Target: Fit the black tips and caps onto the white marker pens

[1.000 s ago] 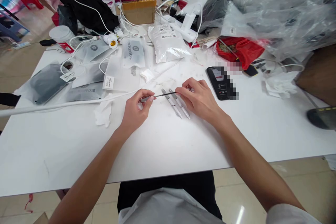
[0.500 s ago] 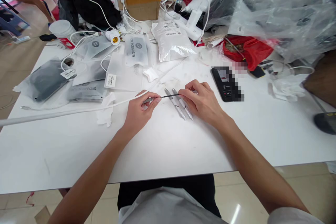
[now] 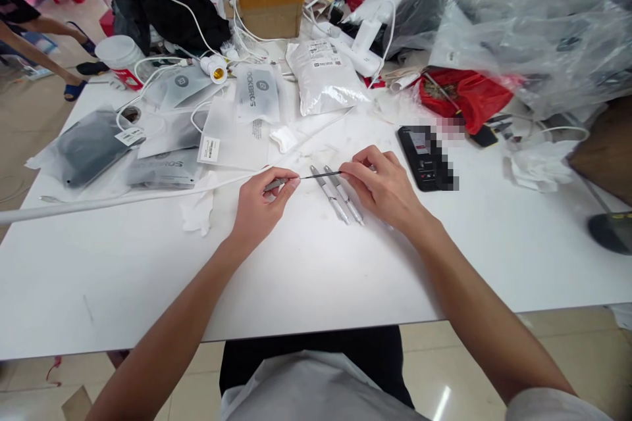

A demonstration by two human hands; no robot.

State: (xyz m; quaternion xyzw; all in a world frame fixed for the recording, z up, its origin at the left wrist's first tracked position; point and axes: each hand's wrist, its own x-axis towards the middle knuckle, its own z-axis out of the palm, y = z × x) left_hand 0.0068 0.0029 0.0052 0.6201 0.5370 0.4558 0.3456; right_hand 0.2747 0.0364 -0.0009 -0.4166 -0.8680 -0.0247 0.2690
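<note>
My left hand (image 3: 264,202) pinches a grey pen barrel (image 3: 274,184) between thumb and fingers, with much of the barrel hidden in the grip. From its end a thin dark pen refill (image 3: 320,175) runs across to the fingertips of my right hand (image 3: 382,184), which is closed on its other end. How far the refill sits inside the barrel cannot be seen. Beneath it, two silver pens (image 3: 332,197) lie side by side on the white table (image 3: 316,276), close to my right fingers.
A thick white cable (image 3: 148,197) crosses the table at left, passing near my left hand. Bagged packages (image 3: 93,148) sit left, and a black phone (image 3: 419,158) lies right. Farther back are a white parcel (image 3: 328,79), a cardboard box (image 3: 271,13) and a red bag (image 3: 469,95).
My hands have drawn slightly apart, so more of the refill shows between them. The two pens on the table stay put. In the background at left, a person's legs have shifted.
</note>
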